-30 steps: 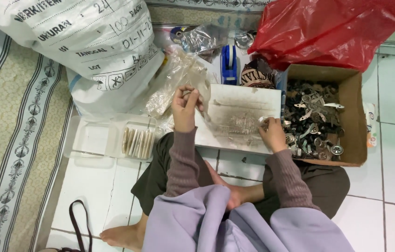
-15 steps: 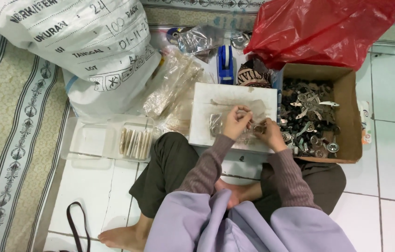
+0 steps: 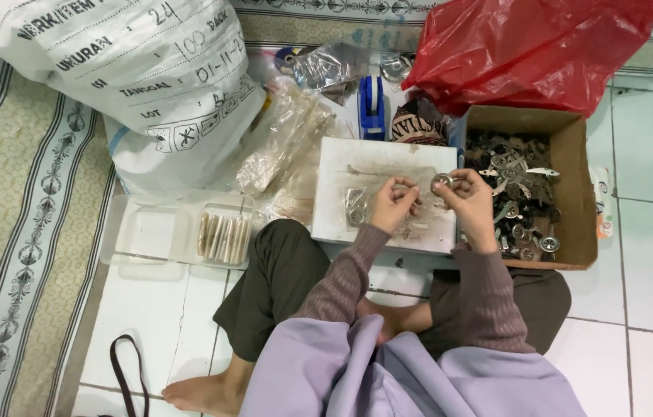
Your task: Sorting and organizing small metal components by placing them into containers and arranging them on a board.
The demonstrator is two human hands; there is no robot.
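I sit cross-legged on a tiled floor with a white board (image 3: pixel 365 166) across my lap. My left hand (image 3: pixel 393 204) pinches a small clear plastic bag over the board's middle. My right hand (image 3: pixel 467 202) holds a small round metal ring part (image 3: pixel 441 181) at its fingertips, close to the left hand. Another small clear bag with metal pieces (image 3: pixel 356 207) lies on the board just left of my left hand.
A cardboard box of mixed metal parts (image 3: pixel 573 193) stands to the right. A red plastic bag (image 3: pixel 527 46) lies behind it. A big white sack (image 3: pixel 110 77), clear bags (image 3: pixel 288 143), a blue tape dispenser (image 3: pixel 371 108) and a clear tray with packets (image 3: pixel 179 232) are to the left.
My left hand came down from the clear bags at the left to the board's middle. Both hands have risen slightly and now meet, the right one lifting a ring part.
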